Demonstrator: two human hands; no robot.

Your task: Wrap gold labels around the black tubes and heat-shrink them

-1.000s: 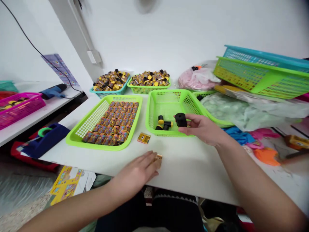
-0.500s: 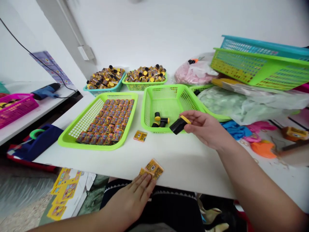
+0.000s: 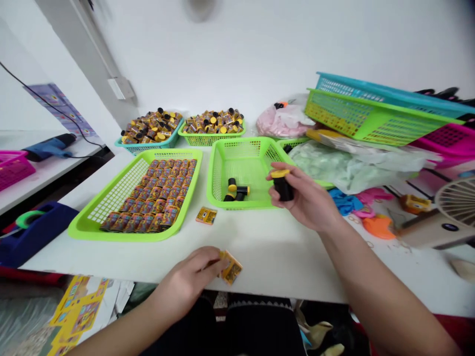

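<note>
My right hand (image 3: pixel 300 195) grips a black cylinder with a yellow cap (image 3: pixel 282 185), held upright above the front right corner of a lime-green mesh basket (image 3: pixel 247 168). Several black tubes with yellow ends (image 3: pixel 236 190) lie in that basket. My left hand (image 3: pixel 189 277) pinches a small yellow printed label (image 3: pixel 232 267) at the table's front edge. Another such label (image 3: pixel 206 215) lies on the white table (image 3: pixel 274 262). To the left, a lime-green tray (image 3: pixel 122 236) holds rows of wrapped tubes (image 3: pixel 148 195).
Two baskets (image 3: pixel 150 141) heaped with tubes stand at the back. Stacked baskets (image 3: pixel 378 111) and plastic bags (image 3: pixel 352 168) fill the right side. A tape dispenser (image 3: pixel 33 225) and glue gun (image 3: pixel 48 147) sit left. Printed sheets (image 3: pixel 79 309) lie below.
My right hand has turned the black cylinder upright, yellow cap on top. My left hand has lifted the yellow label from the table edge. The whole view has shifted slightly left.
</note>
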